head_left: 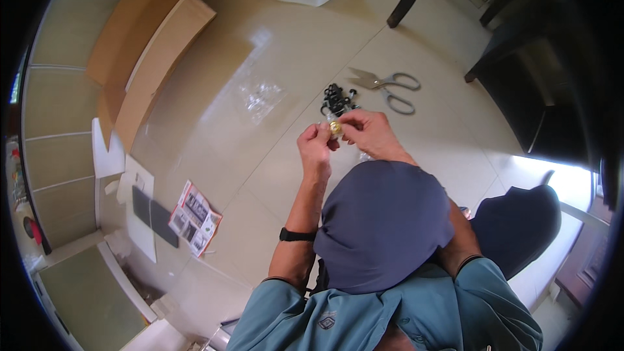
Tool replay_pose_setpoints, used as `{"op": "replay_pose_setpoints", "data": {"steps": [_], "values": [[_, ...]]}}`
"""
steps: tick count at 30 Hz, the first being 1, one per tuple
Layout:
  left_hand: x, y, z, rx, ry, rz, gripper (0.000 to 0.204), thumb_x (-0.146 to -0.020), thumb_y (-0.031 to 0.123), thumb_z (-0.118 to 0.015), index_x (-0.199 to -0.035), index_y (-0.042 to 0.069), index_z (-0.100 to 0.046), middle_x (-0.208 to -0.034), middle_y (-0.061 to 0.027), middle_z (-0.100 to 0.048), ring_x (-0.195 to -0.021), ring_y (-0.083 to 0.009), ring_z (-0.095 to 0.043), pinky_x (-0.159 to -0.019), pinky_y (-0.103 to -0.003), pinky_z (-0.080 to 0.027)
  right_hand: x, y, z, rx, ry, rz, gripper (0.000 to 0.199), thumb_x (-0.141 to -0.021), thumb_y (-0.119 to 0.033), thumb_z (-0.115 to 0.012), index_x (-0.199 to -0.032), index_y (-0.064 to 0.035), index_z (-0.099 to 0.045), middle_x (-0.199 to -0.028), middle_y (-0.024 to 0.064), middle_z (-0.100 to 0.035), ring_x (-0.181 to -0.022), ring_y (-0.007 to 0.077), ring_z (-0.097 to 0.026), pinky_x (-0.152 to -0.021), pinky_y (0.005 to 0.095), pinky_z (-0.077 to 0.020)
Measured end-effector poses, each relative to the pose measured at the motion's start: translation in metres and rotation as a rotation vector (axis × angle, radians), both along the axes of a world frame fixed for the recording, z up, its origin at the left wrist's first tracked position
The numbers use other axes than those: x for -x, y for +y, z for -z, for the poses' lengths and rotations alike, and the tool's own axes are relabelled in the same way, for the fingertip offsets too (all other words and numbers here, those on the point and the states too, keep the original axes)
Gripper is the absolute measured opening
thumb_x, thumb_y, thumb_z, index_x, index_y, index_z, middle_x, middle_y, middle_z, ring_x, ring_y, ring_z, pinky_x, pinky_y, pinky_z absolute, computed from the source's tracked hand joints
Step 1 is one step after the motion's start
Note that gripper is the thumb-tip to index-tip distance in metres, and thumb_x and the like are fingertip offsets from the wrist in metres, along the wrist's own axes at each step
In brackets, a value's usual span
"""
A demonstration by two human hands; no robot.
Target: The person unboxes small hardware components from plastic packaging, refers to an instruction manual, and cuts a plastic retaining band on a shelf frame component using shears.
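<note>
Head view: left hand (pixel 316 144) and right hand (pixel 372 131) pinch a gold piece (pixel 335 129) below-left of the scissors (pixel 376 83); I'd keep that grip light.

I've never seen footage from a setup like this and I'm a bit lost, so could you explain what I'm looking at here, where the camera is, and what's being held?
There is no machine here, just a person working with bare hands. The single picture comes from a wide fisheye camera worn on the head, looking down, so straight edges curve near the rim. Picture left is the person's left.

The left hand and right hand meet around a small gold-coloured piece, too small to identify.

Just beyond, on the tiled floor, lie a pile of small black parts and grey-handled scissors. Further left are clear plastic packaging, a printed leaflet and an open cardboard box.
</note>
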State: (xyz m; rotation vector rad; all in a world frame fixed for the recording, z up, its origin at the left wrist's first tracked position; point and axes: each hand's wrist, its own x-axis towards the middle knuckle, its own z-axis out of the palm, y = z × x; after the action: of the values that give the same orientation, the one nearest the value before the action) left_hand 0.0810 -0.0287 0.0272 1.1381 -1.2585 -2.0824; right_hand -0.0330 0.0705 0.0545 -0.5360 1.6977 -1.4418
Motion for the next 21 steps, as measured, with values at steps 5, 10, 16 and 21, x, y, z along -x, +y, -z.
{"op": "replay_pose_setpoints", "data": {"steps": [5,10,16,21], "values": [[-0.013,-0.001,-0.004,-0.057,-0.003,-0.048,0.024,-0.098,0.018,-0.058,-0.087,-0.003,-0.062,-0.073,-0.0085,-0.062,-0.059,-0.0162,-0.055,-0.057,-0.028,-0.045,-0.008,-0.007,0.0,0.065,-0.135,-0.019,0.022,-0.09,-0.012,-0.065,-0.105,0.0037,-0.066,-0.087,0.0075,-0.07,-0.076,0.0109,-0.066,-0.069,0.0252,-0.0552],[-0.015,0.003,-0.005,-0.09,0.05,-0.042,0.023,-0.098,0.018,-0.058,-0.088,-0.003,-0.062,-0.074,-0.0089,-0.063,-0.06,-0.0163,-0.056,-0.058,-0.028,-0.046,-0.011,-0.004,0.0,0.059,-0.097,0.001,0.02,-0.09,-0.01,-0.064,-0.105,0.0034,-0.066,-0.086,0.0071,-0.07,-0.075,0.0106,-0.066,-0.069,0.0252,-0.0556],[-0.015,0.003,-0.01,-0.11,0.116,-0.076,0.023,-0.098,0.016,-0.058,-0.081,0.0,-0.06,-0.069,-0.0069,-0.06,-0.056,-0.0149,-0.053,-0.055,-0.027,-0.043,-0.011,-0.004,-0.004,0.075,-0.136,-0.004,0.016,-0.091,-0.008,-0.061,-0.102,0.0035,-0.065,-0.084,0.0067,-0.069,-0.072,0.0103,-0.065,-0.066,0.025,-0.0553],[-0.011,0.003,-0.012,-0.079,0.116,-0.098,0.024,-0.098,0.016,-0.058,-0.081,-0.001,-0.059,-0.069,-0.0067,-0.06,-0.057,-0.0145,-0.053,-0.054,-0.027,-0.042,-0.01,-0.005,-0.006,0.116,-0.196,0.002,0.017,-0.092,-0.006,-0.063,-0.106,0.0037,-0.064,-0.088,0.0071,-0.069,-0.075,0.0112,-0.064,-0.069,0.0257,-0.0547]]}}
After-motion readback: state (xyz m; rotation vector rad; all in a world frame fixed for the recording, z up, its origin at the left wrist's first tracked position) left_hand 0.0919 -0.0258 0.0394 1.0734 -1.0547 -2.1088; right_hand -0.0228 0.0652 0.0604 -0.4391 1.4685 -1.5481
